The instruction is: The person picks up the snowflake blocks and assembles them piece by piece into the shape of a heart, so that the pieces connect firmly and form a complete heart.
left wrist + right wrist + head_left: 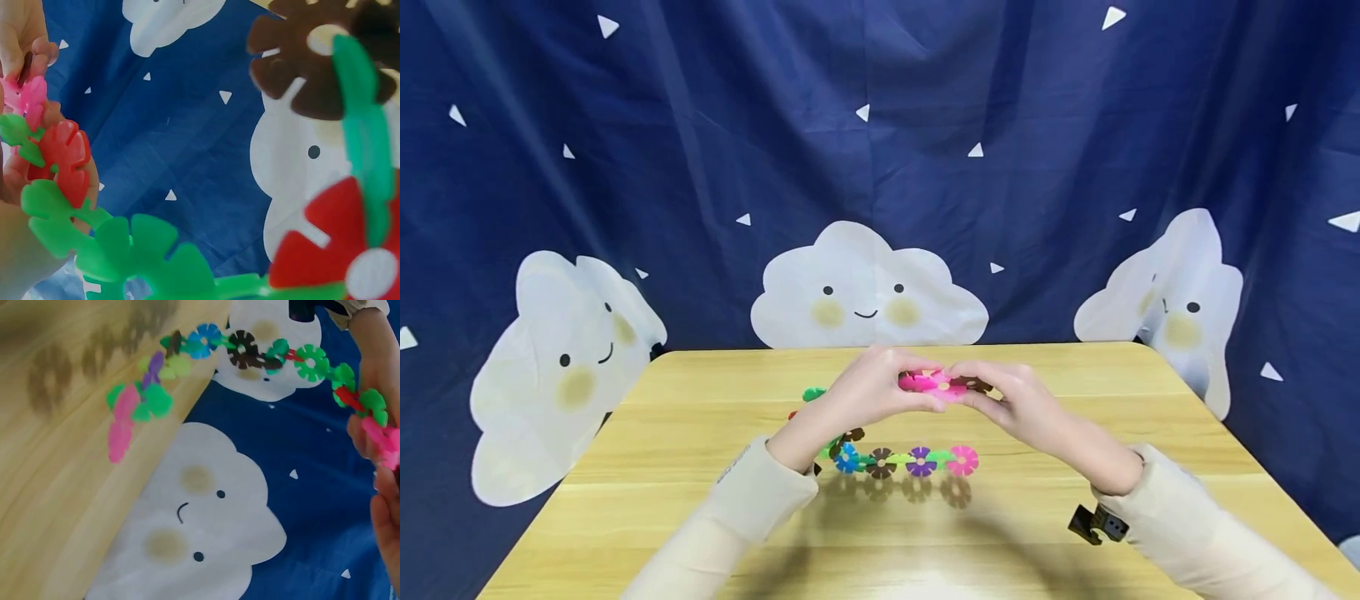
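A chain of slotted, flower-shaped plastic discs hangs from my raised left hand [871, 390], which pinches a pink disc [942, 385] at the chain's upper end. Close against it, my right hand [1017, 398] holds a brown disc [973, 383] between thumb and fingers. The two discs touch or overlap; whether they are joined I cannot tell. Red [67, 156] and green discs [165, 256] follow the pink one in the left wrist view. Lower down, the chain runs through a blue disc [846, 457] and a purple disc [921, 462] to another pink disc [962, 461].
Below the hands is a wooden table [1000, 542], with the chain's shadows falling on it. Behind its far edge hangs a dark blue curtain [925, 192] printed with white clouds and triangles. A black device [1099, 524] sits at the right cuff.
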`<state>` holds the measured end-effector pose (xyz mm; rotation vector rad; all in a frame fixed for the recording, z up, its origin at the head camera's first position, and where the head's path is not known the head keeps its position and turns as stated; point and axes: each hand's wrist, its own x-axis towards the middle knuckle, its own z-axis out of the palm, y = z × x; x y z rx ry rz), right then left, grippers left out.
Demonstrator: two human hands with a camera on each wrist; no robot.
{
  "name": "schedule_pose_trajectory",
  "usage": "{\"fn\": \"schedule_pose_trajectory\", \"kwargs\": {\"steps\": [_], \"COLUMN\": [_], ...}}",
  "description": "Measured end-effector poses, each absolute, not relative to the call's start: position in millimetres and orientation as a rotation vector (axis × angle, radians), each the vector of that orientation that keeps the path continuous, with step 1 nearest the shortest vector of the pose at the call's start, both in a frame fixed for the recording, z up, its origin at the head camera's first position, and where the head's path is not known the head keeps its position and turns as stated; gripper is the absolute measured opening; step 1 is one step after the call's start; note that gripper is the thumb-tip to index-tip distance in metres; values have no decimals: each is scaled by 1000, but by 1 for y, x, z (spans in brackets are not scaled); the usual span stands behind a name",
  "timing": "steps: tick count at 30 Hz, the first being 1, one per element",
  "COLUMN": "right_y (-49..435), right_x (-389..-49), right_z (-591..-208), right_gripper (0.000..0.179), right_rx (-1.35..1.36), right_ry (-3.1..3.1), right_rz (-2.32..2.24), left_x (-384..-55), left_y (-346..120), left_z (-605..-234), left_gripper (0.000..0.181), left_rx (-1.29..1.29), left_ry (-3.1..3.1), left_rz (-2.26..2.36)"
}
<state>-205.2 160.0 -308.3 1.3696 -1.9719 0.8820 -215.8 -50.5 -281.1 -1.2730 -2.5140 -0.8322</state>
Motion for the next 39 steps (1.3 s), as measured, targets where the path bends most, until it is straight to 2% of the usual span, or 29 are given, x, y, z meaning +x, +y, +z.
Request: {"fn": "schedule_pose_trajectory", "kwargs": {"steps": [5,8,11,14,22,25,27,31,33,39], "right_y": [167,174,182,188,185,176,170,160,155,144], "right_x": [-210,-214,-218,-223,-232,-231,-229,-225,-221,-210], "right_z": [-319,-326,-331,-333,-327,-322,-320,-317,-316,-316], "right_gripper": [25,14,20,18,19,15,13,12,13,16], "right_rx": [1171,1003,840,733,548,439,367,244,219,202], "right_ry": [-1890,-1856,-1775,-1619,-1140,-1011,-938,-874,-873,-925], "right_rz": [950,1082,1294,1514,1934,2065,2153,2255,2274,2292], "left_x": [-217,-218,-219,-220,-221,-222,-223,-223,-221,-212], "left_y": [-49,-52,-58,-64,-59,-47,-37,-23,-20,-23], "left_z": [-280,-281,-288,-299,-326,-336,-340,-342,-341,-333], "left_gripper": [61,55,47,49,90,97,91,62,47,38], "left_rx": [-1112,-1016,-933,-815,-400,-285,-284,-407,-493,-532], "left_ry": [-2283,-2132,-2048,-2054,-2362,-2480,-2466,-2216,-2075,-1883], "left_rz": [-783,-813,-868,-946,-1393,-1725,-2014,-2501,-2585,-2571]}}
